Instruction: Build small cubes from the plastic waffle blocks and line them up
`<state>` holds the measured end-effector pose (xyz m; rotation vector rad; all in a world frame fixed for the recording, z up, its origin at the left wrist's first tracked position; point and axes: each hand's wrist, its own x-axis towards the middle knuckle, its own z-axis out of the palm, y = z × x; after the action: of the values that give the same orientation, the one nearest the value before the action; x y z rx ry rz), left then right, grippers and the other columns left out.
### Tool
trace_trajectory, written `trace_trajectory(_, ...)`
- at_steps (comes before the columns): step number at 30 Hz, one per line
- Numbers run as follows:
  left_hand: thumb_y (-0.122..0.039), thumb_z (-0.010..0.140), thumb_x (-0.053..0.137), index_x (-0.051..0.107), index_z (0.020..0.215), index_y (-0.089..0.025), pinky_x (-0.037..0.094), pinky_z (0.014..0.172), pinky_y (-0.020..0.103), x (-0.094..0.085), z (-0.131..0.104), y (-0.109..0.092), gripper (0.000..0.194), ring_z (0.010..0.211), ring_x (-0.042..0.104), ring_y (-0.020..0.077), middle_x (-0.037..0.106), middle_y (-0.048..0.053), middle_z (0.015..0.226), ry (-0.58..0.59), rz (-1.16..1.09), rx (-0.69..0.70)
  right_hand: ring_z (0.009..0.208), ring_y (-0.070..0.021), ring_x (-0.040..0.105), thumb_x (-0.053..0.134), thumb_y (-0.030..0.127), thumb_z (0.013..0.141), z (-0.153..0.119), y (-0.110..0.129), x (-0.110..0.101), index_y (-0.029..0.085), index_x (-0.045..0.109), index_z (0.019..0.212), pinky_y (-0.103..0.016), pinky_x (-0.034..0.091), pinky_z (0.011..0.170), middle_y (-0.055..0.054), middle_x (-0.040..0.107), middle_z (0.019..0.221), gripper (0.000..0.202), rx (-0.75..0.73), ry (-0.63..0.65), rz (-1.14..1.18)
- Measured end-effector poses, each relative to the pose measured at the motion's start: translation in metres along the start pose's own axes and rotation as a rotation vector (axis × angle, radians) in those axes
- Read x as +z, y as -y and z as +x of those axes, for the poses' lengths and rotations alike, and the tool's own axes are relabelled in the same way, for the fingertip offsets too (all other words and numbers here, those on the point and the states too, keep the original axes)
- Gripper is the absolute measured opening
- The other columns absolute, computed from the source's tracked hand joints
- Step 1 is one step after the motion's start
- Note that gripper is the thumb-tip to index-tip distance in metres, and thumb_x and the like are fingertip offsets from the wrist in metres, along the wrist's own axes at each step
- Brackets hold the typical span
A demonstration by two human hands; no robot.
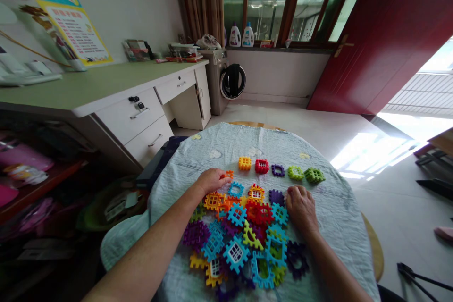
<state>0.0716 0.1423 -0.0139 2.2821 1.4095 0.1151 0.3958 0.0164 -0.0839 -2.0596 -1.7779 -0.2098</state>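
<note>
My left hand (211, 181) reaches over the far left of the pile, its fingers closed on a small orange building block (229, 174). To the right of the pile, my right hand (302, 205) rests low on the cloth with curled fingers. A dark purple square block (276, 197) lies beside those fingertips; whatever they hold, if anything, is hidden. Between my arms spreads a heap of notched plastic blocks, among them a blue window block (236, 253), a yellow-green triangle (252, 236) and a red block (260, 212).
Beyond the heap runs a row: yellow block (244, 163), red block (262, 166), purple frame (278, 170) and green blocks (314, 175). A pale blue cloth (336, 226) covers the round table. A desk (141, 85) stands left, a washing machine (214, 75) behind, a red door (375, 37) right.
</note>
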Motion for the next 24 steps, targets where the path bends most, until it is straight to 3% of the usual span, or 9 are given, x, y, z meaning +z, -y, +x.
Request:
trace_trajectory(5, -0.044, 0.078, 0.051, 0.062, 0.065, -0.018, 0.032, 0.055, 0.024, 0.002, 0.014, 0.009, 0.031, 0.055, 0.047, 0.0132, 0.055, -0.002, 0.055, 0.057, -0.229, -0.006, 0.093, -0.0233, 0.051, 0.046, 0.029, 0.091, 0.000, -0.001, -0.001, 0.021, 0.059, 0.094, -0.036, 0.037, 0.085, -0.007, 0.060, 0.097, 0.016, -0.012, -0.002, 0.022)
trace_trajectory(13, -0.036, 0.075, 0.050, 0.067, 0.072, -0.016, 0.041, 0.061, 0.024, -0.002, 0.026, 0.026, 0.027, 0.061, 0.055, 0.0151, 0.063, -0.001, 0.063, 0.120, -0.323, 0.015, 0.094, -0.0236, 0.052, 0.045, 0.031, 0.092, -0.001, -0.002, 0.000, 0.021, 0.059, 0.094, -0.036, 0.038, 0.085, -0.007, 0.061, 0.098, 0.017, -0.004, 0.002, 0.042)
trace_trajectory(17, -0.031, 0.081, 0.048, 0.069, 0.093, -0.017, 0.046, 0.078, 0.027, -0.007, 0.023, 0.025, 0.028, 0.082, 0.063, 0.0180, 0.071, 0.003, 0.089, -0.076, -0.295, -0.002, 0.095, -0.0240, 0.052, 0.046, 0.032, 0.092, -0.002, -0.004, 0.001, 0.021, 0.059, 0.095, -0.037, 0.038, 0.086, -0.007, 0.061, 0.099, 0.018, -0.017, -0.003, 0.063)
trace_trajectory(20, -0.024, 0.087, 0.045, 0.068, 0.104, -0.021, 0.045, 0.087, 0.031, -0.006, 0.014, 0.021, 0.028, 0.094, 0.061, 0.0206, 0.071, 0.006, 0.101, -0.271, -0.052, -0.008, 0.095, -0.0241, 0.053, 0.045, 0.033, 0.092, -0.002, -0.006, 0.001, 0.021, 0.060, 0.096, -0.038, 0.039, 0.086, -0.008, 0.061, 0.100, 0.019, -0.023, -0.005, 0.097)
trace_trajectory(22, -0.018, 0.089, 0.043, 0.066, 0.109, -0.023, 0.043, 0.091, 0.035, -0.002, 0.006, 0.021, 0.032, 0.103, 0.058, 0.0231, 0.069, 0.009, 0.108, -0.326, 0.139, 0.009, 0.095, -0.0241, 0.053, 0.045, 0.033, 0.091, -0.002, -0.007, 0.002, 0.021, 0.060, 0.096, -0.038, 0.040, 0.086, -0.008, 0.062, 0.101, 0.020, -0.025, -0.012, 0.117)
trace_trajectory(24, -0.014, 0.089, 0.041, 0.065, 0.111, -0.023, 0.042, 0.092, 0.038, 0.002, -0.001, 0.023, 0.034, 0.108, 0.055, 0.0255, 0.067, 0.010, 0.112, -0.295, 0.268, 0.016, 0.095, -0.0242, 0.054, 0.046, 0.034, 0.091, -0.002, -0.009, 0.003, 0.021, 0.061, 0.095, -0.038, 0.040, 0.086, -0.008, 0.062, 0.101, 0.020, -0.027, -0.016, 0.130)
